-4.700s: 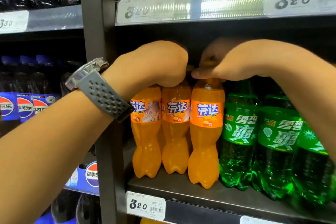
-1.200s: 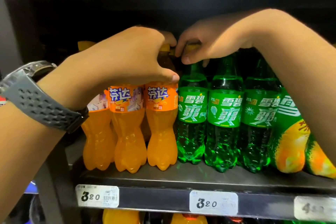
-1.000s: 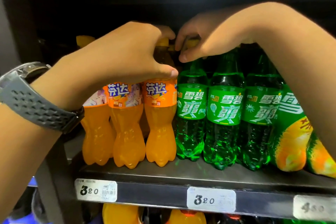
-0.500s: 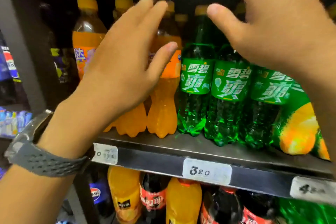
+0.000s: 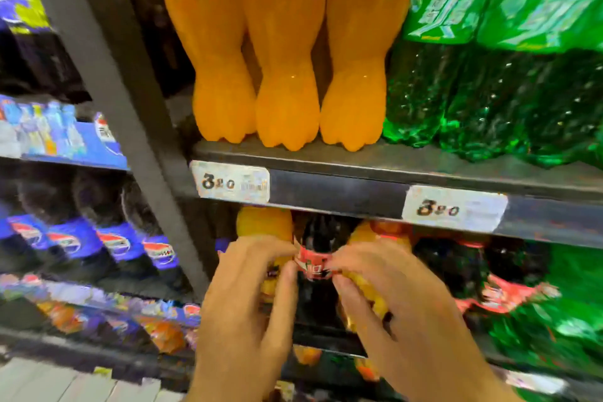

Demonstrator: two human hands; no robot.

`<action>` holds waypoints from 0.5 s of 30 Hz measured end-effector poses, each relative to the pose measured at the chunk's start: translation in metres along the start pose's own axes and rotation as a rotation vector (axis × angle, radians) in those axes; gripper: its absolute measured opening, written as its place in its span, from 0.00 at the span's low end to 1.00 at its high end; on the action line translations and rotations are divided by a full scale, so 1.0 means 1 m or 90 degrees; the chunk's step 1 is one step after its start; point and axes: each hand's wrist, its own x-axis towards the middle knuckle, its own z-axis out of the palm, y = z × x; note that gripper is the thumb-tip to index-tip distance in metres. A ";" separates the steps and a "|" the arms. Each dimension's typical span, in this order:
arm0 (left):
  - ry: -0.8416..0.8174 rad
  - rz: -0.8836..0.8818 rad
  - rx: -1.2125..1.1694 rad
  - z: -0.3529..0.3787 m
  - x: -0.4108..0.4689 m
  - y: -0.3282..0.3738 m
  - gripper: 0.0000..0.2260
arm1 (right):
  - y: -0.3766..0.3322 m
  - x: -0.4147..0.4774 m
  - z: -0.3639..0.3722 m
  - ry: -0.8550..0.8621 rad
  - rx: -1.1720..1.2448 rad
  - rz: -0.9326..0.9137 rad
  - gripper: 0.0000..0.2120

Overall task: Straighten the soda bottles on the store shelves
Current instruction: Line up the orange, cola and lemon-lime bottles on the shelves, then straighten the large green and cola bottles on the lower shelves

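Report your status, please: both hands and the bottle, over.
Left grip, right grip flank dark cola bottle. Hold blurred, cannot tell. Orange bottles crowd it either side.

left hand (image 5: 251, 303), right hand (image 5: 394, 310): fingers curled

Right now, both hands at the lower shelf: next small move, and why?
Probably square up the dark cola bottle and turn its red label forward: the left hand and right hand flank it, fingertips at the label, which looks tilted. Blur hides the exact grip.
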 end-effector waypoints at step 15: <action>0.007 -0.175 0.002 0.036 -0.035 -0.067 0.28 | 0.033 0.020 0.044 0.049 -0.228 0.130 0.13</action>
